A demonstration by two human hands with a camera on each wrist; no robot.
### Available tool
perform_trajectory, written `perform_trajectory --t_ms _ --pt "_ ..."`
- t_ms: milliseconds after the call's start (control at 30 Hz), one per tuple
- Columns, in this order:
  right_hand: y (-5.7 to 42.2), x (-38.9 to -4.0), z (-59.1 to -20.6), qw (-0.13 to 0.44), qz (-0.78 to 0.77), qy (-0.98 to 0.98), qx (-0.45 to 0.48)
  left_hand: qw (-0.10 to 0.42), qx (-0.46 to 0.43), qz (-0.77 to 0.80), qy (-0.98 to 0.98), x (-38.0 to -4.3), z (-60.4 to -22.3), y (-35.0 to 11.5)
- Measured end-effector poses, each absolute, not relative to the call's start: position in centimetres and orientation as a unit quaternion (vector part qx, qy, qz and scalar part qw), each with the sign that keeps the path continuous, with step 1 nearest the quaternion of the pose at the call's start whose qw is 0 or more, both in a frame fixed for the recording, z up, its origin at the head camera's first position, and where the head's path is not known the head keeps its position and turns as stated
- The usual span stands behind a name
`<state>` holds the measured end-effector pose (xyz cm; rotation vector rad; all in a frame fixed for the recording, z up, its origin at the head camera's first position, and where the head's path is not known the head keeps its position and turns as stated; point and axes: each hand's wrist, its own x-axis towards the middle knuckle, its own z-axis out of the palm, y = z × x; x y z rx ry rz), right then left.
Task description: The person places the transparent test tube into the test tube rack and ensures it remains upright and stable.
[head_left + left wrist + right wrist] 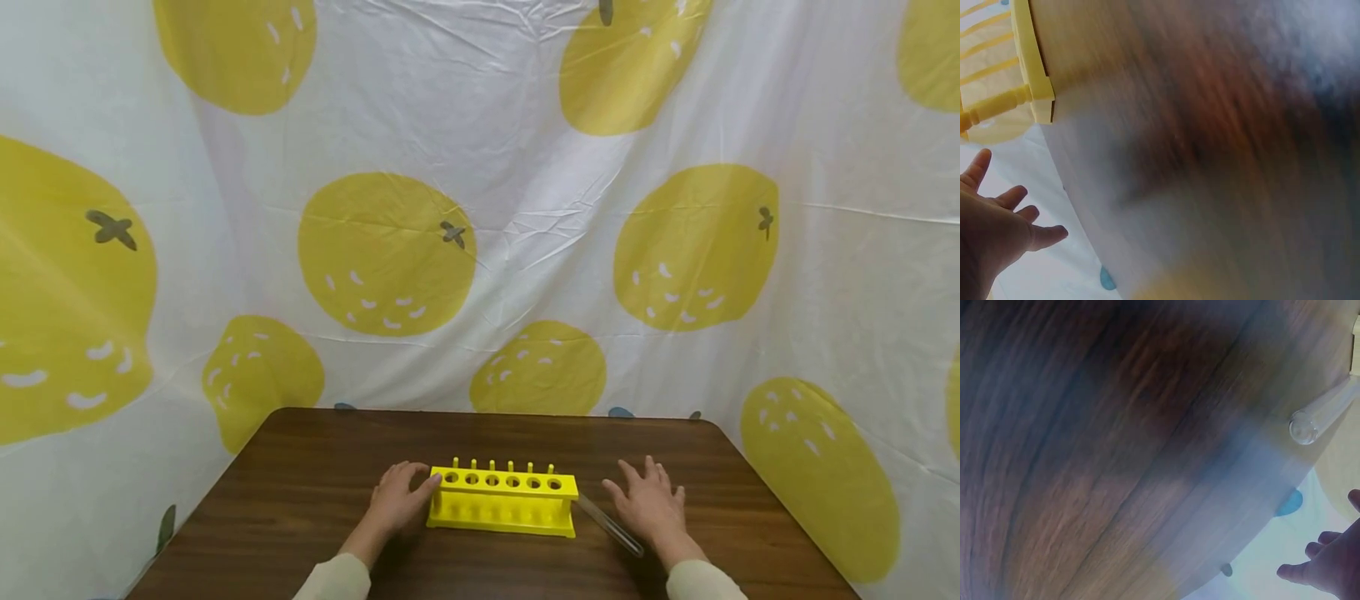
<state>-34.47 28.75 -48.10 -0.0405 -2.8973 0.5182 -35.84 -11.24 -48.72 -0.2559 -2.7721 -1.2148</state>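
A yellow test tube rack with a row of round holes and several upright pegs stands on the brown table. My left hand is at the rack's left end, its thumb right beside the top corner. In the left wrist view that hand has its fingers spread and grips nothing. A clear glass test tube lies slantwise on the wood off the rack's right end. To the right of the tube is my right hand, fingers spread. The right wrist view shows the tube's rounded end above that hand.
The dark wood-grain table has rounded far corners. A white cloth printed with large yellow fruit hangs behind it and along both sides.
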Motion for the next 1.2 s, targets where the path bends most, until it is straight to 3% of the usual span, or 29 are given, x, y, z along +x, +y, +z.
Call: perform_trajectory --t_ms 1200 --pt "25.8 -35.2 -49.8 0.074 0.146 -0.986 0.017 0.069 -0.088 -0.47 -0.876 -35.5 -49.1 -10.5"
